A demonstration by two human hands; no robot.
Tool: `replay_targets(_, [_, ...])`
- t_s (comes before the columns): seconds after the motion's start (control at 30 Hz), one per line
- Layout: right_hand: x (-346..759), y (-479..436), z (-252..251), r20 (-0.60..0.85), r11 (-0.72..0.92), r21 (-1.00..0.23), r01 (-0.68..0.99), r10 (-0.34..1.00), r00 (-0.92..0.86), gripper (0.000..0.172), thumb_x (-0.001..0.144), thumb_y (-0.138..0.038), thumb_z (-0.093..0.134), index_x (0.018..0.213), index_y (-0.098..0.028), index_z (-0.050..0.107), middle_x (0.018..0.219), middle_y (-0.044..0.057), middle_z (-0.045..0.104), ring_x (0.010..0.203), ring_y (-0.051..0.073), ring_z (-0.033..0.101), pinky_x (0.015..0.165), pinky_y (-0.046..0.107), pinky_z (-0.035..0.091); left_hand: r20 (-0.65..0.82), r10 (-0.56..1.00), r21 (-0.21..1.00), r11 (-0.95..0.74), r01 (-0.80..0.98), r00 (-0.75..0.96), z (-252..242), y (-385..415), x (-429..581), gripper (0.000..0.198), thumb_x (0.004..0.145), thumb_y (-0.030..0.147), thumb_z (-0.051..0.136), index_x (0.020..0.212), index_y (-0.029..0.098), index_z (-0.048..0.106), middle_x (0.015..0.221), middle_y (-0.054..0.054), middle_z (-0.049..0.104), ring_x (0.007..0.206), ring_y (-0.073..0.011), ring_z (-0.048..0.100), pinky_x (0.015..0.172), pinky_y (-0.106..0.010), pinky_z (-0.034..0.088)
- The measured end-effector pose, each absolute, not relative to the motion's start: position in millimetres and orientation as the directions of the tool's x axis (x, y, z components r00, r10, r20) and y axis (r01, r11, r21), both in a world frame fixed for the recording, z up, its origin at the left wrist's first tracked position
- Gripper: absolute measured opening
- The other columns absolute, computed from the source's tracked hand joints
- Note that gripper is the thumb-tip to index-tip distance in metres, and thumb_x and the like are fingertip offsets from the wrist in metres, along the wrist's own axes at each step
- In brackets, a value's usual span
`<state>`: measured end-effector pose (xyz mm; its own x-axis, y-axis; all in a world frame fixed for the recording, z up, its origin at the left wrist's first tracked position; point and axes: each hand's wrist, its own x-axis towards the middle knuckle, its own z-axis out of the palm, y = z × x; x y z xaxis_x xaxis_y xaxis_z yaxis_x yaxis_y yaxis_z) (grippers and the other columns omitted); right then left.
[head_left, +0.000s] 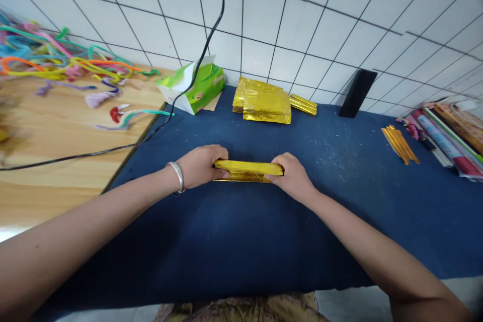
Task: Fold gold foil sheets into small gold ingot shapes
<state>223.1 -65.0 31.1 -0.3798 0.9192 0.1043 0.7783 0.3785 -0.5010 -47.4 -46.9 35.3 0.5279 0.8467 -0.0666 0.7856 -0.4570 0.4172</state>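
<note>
A folded strip of gold foil paper (247,170) lies across the middle of the dark blue cloth (226,241). My left hand (202,165), with a silver bangle on the wrist, pinches its left end. My right hand (290,175) grips its right end, fingers curled over the foil. Both hands rest on the cloth. Behind them, near the wall, sits a stack of gold foil sheets (264,101) with a few folded gold strips (304,104) beside it. More narrow folded gold strips (400,144) lie to the right.
A green tissue pack (194,88) stands at the back left. Colourful pipe cleaners (56,63) are spread over the wooden table (56,136). A black cable (181,85) hangs down across it. A black phone (356,93) leans on the tiled wall. Books and pens (449,138) lie far right.
</note>
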Motion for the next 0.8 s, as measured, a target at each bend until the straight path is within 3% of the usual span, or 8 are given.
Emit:
replay_targets(0.1, [226.7,-55.2,33.1,0.063,0.346,-0.548,0.762,0.925,-0.374,0.009,0.068,-0.018,0.062,0.074,-0.019,0.056,0.078,0.000,0.056,0.075,0.013,0.051,0.067,0.024,0.035,-0.158,0.864,0.409,-0.383,0.828,0.478,38.2,-38.3,-40.7,0.023,0.075,0.043,0.055,0.078,0.021,0.051,0.067,0.003,0.055,0.060,-0.0128,0.052,0.055,-0.022,0.033])
replay_targets(0.2, [231.3,-32.8,35.0,0.011,0.271,-0.585,0.765,0.945,-0.326,0.009,0.071,-0.023,0.061,0.078,-0.020,0.056,0.073,-0.003,0.058,0.068,0.012,0.051,0.062,0.023,0.033,-0.124,0.877,0.395,-0.386,0.834,0.465,37.3,-14.5,-33.7,0.025,0.074,0.044,0.057,0.082,0.021,0.053,0.071,0.002,0.058,0.064,-0.0142,0.054,0.057,-0.023,0.033])
replay_targets(0.37, [234.2,8.7,30.5,0.100,0.290,-0.566,0.771,0.953,-0.286,0.010,0.072,-0.026,0.060,0.080,-0.021,0.058,0.078,-0.002,0.061,0.073,0.014,0.055,0.066,0.024,0.035,-0.095,0.908,0.398,-0.341,0.852,0.408,30.8,25.0,-28.6,0.032,0.071,0.045,0.061,0.091,0.020,0.054,0.075,0.000,0.059,0.067,-0.0154,0.055,0.061,-0.024,0.038])
replay_targets(0.47, [234.3,17.5,24.0,0.131,0.278,-0.562,0.779,0.960,-0.247,0.022,0.073,-0.028,0.059,0.095,-0.023,0.057,0.085,0.000,0.062,0.074,0.015,0.056,0.066,0.026,0.038,0.112,0.921,0.430,-0.384,0.817,0.374,26.5,23.3,-29.7,0.047,0.069,0.040,0.067,0.107,0.018,0.049,0.093,-0.005,0.058,0.077,-0.0162,0.056,0.069,-0.027,0.044])
replay_targets(0.53, [234.4,17.0,20.2,0.168,0.283,-0.560,0.779,0.959,-0.227,0.032,0.074,-0.029,0.059,0.104,-0.023,0.054,0.089,0.002,0.062,0.074,0.016,0.057,0.067,0.028,0.040,0.379,0.862,0.305,-0.459,0.835,0.336,24.7,13.7,-30.8,0.057,0.066,0.039,0.071,0.112,0.014,0.048,0.107,-0.012,0.054,0.095,-0.0222,0.053,0.080,-0.035,0.045])
replay_targets(0.6, [234.2,14.8,17.3,0.199,0.287,-0.551,0.784,0.957,-0.210,0.037,0.074,-0.031,0.058,0.109,-0.022,0.051,0.089,0.003,0.061,0.075,0.017,0.057,0.067,0.029,0.042,0.493,0.756,0.128,-0.553,0.824,0.431,23.8,3.5,-31.4,0.044,0.074,0.035,0.065,0.110,0.013,0.052,0.111,-0.015,0.053,0.103,-0.0262,0.050,0.087,-0.041,0.042])
replay_targets(0.67, [233.7,13.5,14.6,0.212,0.281,-0.545,0.790,0.958,-0.195,0.039,0.074,-0.031,0.058,0.111,-0.021,0.048,0.089,0.004,0.061,0.075,0.018,0.058,0.067,0.030,0.043,0.436,0.621,-0.016,-0.718,0.696,0.651,23.4,-3.6,-31.0,0.025,0.085,0.024,0.052,0.108,0.017,0.056,0.106,-0.010,0.058,0.099,-0.0224,0.053,0.085,-0.038,0.043])
replay_targets(0.8, [232.7,14.7,10.0,0.241,0.285,-0.556,0.781,0.954,-0.176,0.047,0.072,-0.030,0.060,0.115,-0.021,0.044,0.092,0.004,0.059,0.077,0.018,0.057,0.069,0.032,0.046,0.200,0.481,-0.065,-0.863,0.502,0.854,24.9,-8.8,-27.1,0.034,0.090,0.012,0.037,0.118,0.022,0.054,0.106,-0.005,0.061,0.101,-0.0164,0.055,0.085,-0.029,0.043])
